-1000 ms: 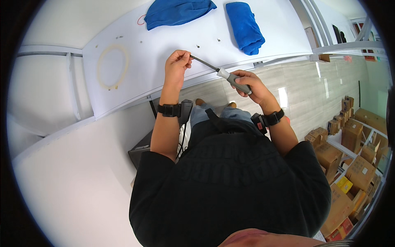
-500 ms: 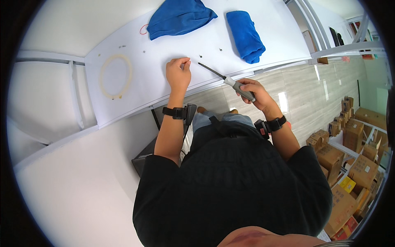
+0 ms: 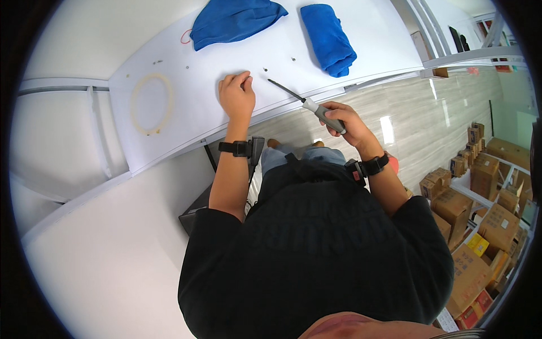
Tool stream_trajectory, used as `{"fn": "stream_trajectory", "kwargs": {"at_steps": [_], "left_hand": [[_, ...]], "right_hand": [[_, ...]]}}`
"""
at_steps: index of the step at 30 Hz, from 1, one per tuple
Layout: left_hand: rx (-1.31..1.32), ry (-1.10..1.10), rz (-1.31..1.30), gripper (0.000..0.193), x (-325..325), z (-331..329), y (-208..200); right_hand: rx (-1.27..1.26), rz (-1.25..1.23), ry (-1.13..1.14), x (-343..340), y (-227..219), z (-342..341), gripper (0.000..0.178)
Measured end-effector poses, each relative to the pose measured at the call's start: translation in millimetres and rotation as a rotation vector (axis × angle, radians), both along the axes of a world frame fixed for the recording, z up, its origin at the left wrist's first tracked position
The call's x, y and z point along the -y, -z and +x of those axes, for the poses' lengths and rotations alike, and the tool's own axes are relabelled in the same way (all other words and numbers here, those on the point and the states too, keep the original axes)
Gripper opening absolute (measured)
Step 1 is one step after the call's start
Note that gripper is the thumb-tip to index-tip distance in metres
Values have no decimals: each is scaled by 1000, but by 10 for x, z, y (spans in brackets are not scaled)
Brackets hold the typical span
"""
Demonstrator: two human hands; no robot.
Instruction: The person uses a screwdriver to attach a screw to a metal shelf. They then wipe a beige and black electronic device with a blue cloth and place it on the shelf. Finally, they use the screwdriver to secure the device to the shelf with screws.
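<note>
My right hand is closed round the grey handle of a screwdriver near the front table edge. Its dark shaft points up and left over the white table. Left of the tip, my left hand is over the tabletop with its fingers curled together; whatever they may hold is hidden. Two small screws lie beyond the screwdriver's tip, one farther right. Another small metal piece lies to the left of my left hand.
A blue cloth bag with a red cord and a rolled blue towel lie at the back. A pale yellow ring is at the left. Cardboard boxes stand on shelving at the right.
My left hand's raised thumb-and-finger pinch has turned down toward the table, its fingers now curled. The screwdriver stays in my right hand, barely moved. The whole view has shifted slightly.
</note>
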State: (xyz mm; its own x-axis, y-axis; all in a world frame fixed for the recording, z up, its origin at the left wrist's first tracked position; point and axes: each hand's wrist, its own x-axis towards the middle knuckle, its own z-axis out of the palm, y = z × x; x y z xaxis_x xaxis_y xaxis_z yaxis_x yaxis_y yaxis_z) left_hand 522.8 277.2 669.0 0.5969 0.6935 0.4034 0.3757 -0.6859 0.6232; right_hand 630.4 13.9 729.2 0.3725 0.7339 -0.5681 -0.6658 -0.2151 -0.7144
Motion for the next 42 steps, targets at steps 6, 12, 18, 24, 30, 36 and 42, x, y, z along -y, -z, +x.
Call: {"fn": "stream_trajectory", "kwargs": {"at_steps": [6,12,18,24,30,36,42], "left_hand": [[-38,15,3,20,-24,-53,24],[224,-301,-231,14,446,-468,-171],[638,-556,-1010,27,1395,-1231,49],[1061,-800,-1085,30,2547,-1735,-291],[1200,-901,-1078,27,3159,-2373,2],[1201,-883,-1152,24,3485,-2885,189],[1221,-991,-1213,23,4268,-3565,237]], "right_hand": [[-26,-24,-71,18,-30,133,40],[-78,9,-344,-190,90,337,39],[-90,26,-812,-527,463,48,38],[-239,59,-1231,-168,332,-558,40],[-228,-2,-1339,288,455,-1200,36],[-205,-68,-1208,790,560,-1724,41],[-248,-123,-1247,1427,506,-2370,39]]}}
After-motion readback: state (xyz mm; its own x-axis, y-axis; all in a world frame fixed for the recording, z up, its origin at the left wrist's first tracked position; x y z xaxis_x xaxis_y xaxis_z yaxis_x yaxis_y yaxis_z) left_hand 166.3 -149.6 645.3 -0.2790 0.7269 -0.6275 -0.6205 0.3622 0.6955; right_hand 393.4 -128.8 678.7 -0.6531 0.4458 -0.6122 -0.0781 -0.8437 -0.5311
